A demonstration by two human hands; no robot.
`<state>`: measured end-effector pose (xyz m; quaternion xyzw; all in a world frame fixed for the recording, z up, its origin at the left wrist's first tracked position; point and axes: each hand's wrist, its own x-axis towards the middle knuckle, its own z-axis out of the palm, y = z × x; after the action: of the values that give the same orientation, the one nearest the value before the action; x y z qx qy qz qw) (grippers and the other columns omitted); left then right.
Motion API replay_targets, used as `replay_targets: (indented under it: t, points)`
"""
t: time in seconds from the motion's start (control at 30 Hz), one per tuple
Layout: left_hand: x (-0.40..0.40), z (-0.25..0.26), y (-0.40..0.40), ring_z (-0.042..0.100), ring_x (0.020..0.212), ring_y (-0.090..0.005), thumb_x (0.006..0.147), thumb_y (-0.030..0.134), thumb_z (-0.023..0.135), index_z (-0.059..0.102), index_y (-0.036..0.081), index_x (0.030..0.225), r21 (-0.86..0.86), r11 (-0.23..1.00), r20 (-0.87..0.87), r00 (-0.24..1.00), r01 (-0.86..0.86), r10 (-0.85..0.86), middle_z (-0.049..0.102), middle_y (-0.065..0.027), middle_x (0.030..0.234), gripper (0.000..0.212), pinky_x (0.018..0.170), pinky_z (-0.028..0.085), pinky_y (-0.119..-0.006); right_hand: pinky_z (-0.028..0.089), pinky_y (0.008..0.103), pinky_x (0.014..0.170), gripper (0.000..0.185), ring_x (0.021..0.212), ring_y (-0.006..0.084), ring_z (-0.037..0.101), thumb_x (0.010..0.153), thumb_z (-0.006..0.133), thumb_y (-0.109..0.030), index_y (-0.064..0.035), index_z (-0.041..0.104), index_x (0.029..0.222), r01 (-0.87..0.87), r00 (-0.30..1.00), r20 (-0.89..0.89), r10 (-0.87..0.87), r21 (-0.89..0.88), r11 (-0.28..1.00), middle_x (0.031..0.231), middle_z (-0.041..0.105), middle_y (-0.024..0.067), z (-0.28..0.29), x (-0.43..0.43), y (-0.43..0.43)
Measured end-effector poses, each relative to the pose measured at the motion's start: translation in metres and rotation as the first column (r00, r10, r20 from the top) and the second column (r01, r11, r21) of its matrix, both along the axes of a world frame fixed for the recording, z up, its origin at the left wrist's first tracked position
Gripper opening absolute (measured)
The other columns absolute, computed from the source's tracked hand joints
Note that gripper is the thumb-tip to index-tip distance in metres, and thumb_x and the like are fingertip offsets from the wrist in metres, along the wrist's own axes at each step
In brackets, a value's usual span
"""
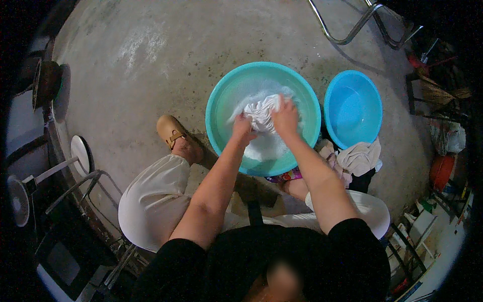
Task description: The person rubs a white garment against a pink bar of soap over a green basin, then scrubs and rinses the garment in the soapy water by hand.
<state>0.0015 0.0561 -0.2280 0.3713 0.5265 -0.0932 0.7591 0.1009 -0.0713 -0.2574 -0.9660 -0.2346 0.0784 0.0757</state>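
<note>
A bunched white cloth [261,115] lies over foamy water in a large turquoise plastic basin [216,124] on the floor in front of me. My left hand [243,128] grips the cloth at its left end, its fingertips partly hidden. On the cloth's right side, my right hand [285,115] is closed around the fabric. White suds [266,147] spread below and around both hands.
A smaller blue basin [353,107] stands right of the large one, with a heap of clothes [360,156] below it. Chrome tubular legs [339,39] are at the upper right. A pedestal fan [19,200] stands left.
</note>
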Motion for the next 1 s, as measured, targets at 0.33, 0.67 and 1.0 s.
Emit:
replay_targets:
  t: [0.33,0.67,1.0]
  points:
    - [0.003,-0.005,-0.005,0.046,0.115,-0.0382,0.095,0.039,0.040,0.029,0.015,0.140,-0.110,0.987,0.035,0.993,0.120,-0.117,0.041,-0.0134,0.135,0.052,0.078,0.044,-0.065,0.045,0.0465,0.086,0.044,0.100,0.0402,0.056,0.079,0.063,-0.019,-0.0059,0.051,0.120,0.256,0.903,-0.405,-0.144,0.237,0.937,0.119,0.054,0.0199,0.010,-0.015,0.014]
    - [-0.017,-0.118,0.017,0.061,0.090,-0.0326,0.093,0.039,0.042,0.057,0.007,0.114,-0.474,0.880,0.332,0.919,-0.035,0.215,0.062,-0.0153,0.104,0.041,0.084,0.050,-0.046,0.045,0.0455,0.083,0.053,0.098,0.0422,0.057,0.083,0.062,-0.033,0.0019,0.047,0.120,0.038,0.860,-0.465,0.211,0.471,0.881,0.108,0.059,0.0248,0.142,-0.085,0.046]
    - [0.012,0.092,-0.021,0.065,0.092,-0.0245,0.092,0.029,0.048,0.058,0.005,0.114,-0.553,0.832,0.327,0.930,0.044,0.169,0.064,-0.0111,0.107,0.034,0.083,0.054,-0.043,0.045,0.0422,0.092,0.065,0.111,0.0251,0.055,0.087,0.054,-0.053,-0.0077,0.043,0.133,0.902,0.083,-0.980,0.182,0.152,0.405,0.124,0.056,0.0111,0.088,-0.013,-0.029]
